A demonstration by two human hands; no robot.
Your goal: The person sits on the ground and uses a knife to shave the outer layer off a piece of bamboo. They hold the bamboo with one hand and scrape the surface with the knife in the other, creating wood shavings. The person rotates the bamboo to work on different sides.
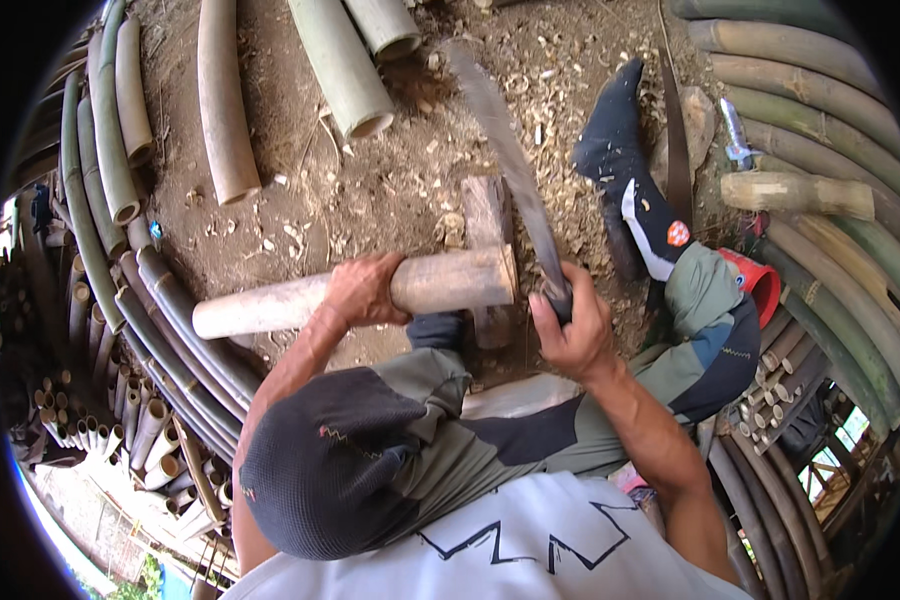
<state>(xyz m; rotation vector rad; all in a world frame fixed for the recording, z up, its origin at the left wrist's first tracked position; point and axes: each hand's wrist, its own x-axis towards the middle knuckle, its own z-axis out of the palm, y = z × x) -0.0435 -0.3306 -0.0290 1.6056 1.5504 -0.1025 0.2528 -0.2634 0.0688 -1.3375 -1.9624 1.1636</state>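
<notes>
My left hand [365, 290] is wrapped over the middle of a short bamboo section [455, 280] lying crosswise in front of me. The section's right end rests against a squared wooden block [487, 212] on the ground. In my right hand [577, 330] is the dark handle of a machete [515, 165], its fingers closed round it. The long blade points up and away to the left, just beyond the bamboo's right end and apart from it. Motion slightly blurs the blade. My black-covered foot [610, 125] stretches out to the right of the blade.
Bamboo poles [340, 70] lie at the far side, with more curving along the left [195, 320] and stacked at right [810, 70]. Shavings litter the dirt floor [370, 215]. A rounded wooden piece [795, 193] and a red container [760, 288] are on the right.
</notes>
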